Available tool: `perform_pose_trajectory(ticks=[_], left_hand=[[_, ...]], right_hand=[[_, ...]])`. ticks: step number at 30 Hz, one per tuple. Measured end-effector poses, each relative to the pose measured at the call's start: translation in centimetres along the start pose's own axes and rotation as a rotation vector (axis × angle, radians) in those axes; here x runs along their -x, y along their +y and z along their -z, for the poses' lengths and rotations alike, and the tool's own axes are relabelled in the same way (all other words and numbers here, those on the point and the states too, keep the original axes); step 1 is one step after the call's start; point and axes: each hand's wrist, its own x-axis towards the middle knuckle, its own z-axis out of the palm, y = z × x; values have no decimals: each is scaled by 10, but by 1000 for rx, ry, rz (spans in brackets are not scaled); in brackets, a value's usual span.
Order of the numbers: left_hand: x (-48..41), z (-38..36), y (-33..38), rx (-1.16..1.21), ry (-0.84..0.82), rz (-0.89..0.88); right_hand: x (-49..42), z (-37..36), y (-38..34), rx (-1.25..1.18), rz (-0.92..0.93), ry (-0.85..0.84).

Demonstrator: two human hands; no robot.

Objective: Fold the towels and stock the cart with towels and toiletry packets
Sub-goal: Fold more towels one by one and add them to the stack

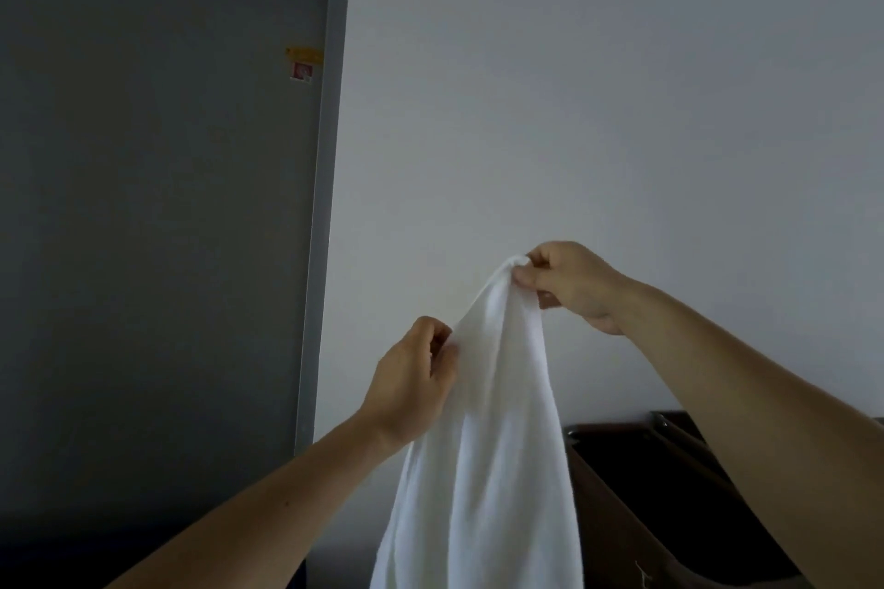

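One white towel (483, 435) hanging, pinched by two hands, left hand (411, 378), right hand (569, 285)

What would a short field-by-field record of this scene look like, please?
held item: white towel, hanging down past the bottom of the frame
fold state: not yet folded, bunched at the top
upper grip: right hand pinches the top corner
lower grip: left hand pinches the edge further down
backdrop: grey door with a small sticker; white wall
lower right: dark brown unit, only partly in view
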Motion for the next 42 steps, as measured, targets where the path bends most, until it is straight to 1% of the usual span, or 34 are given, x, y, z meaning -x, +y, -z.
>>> perform_pose_trajectory(ticks=[2, 5, 7, 9, 11, 12, 15, 18, 20, 23, 25, 27, 28, 30, 32, 33, 34, 37, 40, 42], left_hand=[[7, -10, 1, 108, -70, 32], [20, -22, -2, 201, -87, 4], [28, -27, -9, 138, -71, -74], [34, -29, -16, 52, -68, -146], [38, -29, -22, 41, -58, -190], [38, -30, -23, 75, -56, -177], [36, -34, -19, 285, -53, -21], [37, -36, -17, 325, -38, -70], [38, -38, -15, 271, -10, -119], [34, -43, -7, 170, 13, -125], [34, -46, -2, 120, -4, -158], [37, -49, -2, 19, -31, -206], [39, -50, -1, -35, -33, -205], [37, -49, -1, -157, -41, -136], [35, -48, -8, -302, -94, -42], [36, -46, -13, -332, -128, -18], [39, -44, -20, -322, -163, -13], [49, -35, -44, -198, -281, -9], [58, -29, -66, -114, -372, 95], [67, -30, -81, -120, -441, 122]], right_hand=[[-4, -7, -12, -131, 83, 138], [-14, -5, -33, -163, 188, 361], [-21, 4, -44, -140, 227, 484], [-26, 16, -49, -92, 229, 543], [-29, 22, -48, -57, 209, 536], [-31, 22, -47, -58, 205, 523], [-32, 12, -45, -75, 231, 494], [-31, 9, -45, -31, 241, 508], [-28, 9, -45, 0, 243, 514], [-26, 7, -49, 10, 257, 526], [-27, 4, -51, 6, 279, 511], [-29, 4, -51, 11, 292, 510], [-29, 4, -50, 14, 292, 514], [-30, 5, -47, 29, 292, 519], [-30, 7, -44, 41, 289, 524], [-30, 9, -42, 50, 287, 532], [-30, 11, -40, 64, 284, 542], [-31, 20, -31, 107, 261, 555], [-32, 27, -26, 143, 235, 601], [-33, 35, -24, 148, 217, 651]])
